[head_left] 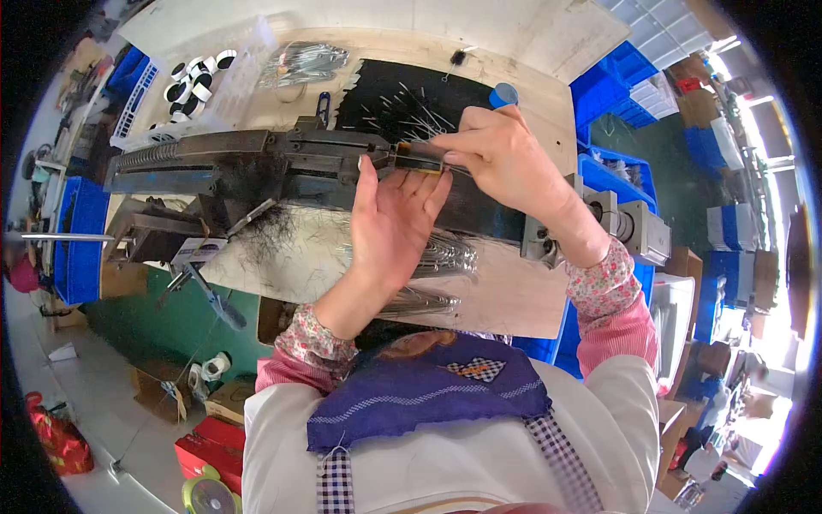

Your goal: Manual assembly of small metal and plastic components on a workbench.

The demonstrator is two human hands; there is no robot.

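A long dark metal machine [321, 163] lies across the workbench, with a narrow dark part with yellowish edges [418, 158] at its right end. Palm up, my left hand [392, 218] rests just below that part, its fingers stretched out toward it and its thumb raised at the machine's front edge. My right hand [501, 154] comes in from the right, thumb and forefinger pinched at the part's right end. What lies between those fingertips is too small to tell. Behind, thin metal wires [411, 111] fan out over a black sheet [372, 90].
Bundles of bent wire [445, 255] lie nearer me, and another wire bundle [308, 64] lies at the back. A clear bin [231, 90] holds black-and-white rolls. Dark bristles [265, 236] litter the bench at left. Blue crates [616, 176] stand at right, beside a grey metal device [629, 227].
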